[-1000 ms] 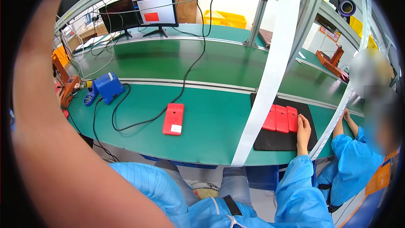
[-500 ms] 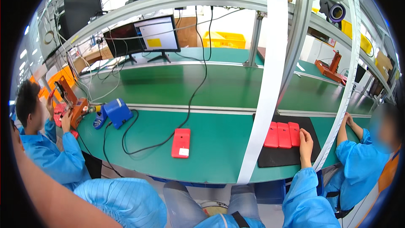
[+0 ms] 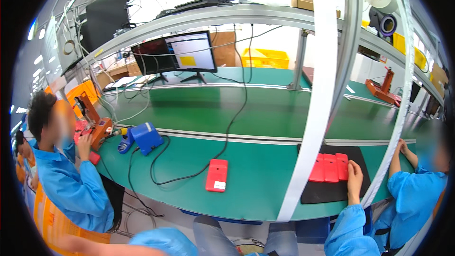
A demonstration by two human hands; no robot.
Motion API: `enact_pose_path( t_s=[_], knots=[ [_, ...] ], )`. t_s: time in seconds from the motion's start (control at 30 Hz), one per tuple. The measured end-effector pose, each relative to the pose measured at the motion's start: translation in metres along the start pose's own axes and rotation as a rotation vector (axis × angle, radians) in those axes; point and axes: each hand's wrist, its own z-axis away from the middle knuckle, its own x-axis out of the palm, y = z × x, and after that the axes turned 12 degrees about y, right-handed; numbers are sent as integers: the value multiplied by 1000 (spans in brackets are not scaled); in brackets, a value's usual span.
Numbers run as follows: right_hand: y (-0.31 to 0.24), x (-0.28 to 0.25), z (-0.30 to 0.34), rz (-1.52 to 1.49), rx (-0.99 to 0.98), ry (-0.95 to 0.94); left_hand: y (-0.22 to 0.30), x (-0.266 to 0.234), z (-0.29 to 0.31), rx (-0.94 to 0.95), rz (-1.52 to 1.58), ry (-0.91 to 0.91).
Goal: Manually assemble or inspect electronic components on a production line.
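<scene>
My right hand point(image 3: 354, 182) rests at the right side of a black mat point(image 3: 327, 196). Its fingers are bent together against the edge of the rightmost red phone-shaped case point(image 3: 341, 166). Two more such cases, a middle one point(image 3: 331, 168) and a left one point(image 3: 316, 169), lie beside it in a row, the left one partly behind a white strip. A single red case point(image 3: 216, 175) with a white label lies apart on the green bench. My left hand point(image 3: 90, 246) is low at the lower left, blurred and cut off, with its fingers not discernible.
A blue soldering station point(image 3: 147, 137) stands left on the bench point(image 3: 265, 180), its black cable curving across. Co-workers sit at left point(image 3: 71, 185) and right point(image 3: 407, 185). An orange press point(image 3: 97, 125) stands at far left. A white vertical strip point(image 3: 308, 128) crosses before the bench.
The whole view has shifted, so the bench appears lower and further right. My left arm has dropped toward the lower edge. The left co-worker's raised hand is lower. My right hand stays by the cases.
</scene>
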Motion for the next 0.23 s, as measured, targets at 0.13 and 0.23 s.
enact_pose_path(
  t_s=[0.13, 0.23],
  knots=[
    [18, -15, -10, 24, -48, 23, 75, -132, 64, -536, -599, -980],
    [18, -5, -7, -35, -9, -23, 135, -216, 105, -766, -725, -1011]
  ],
)
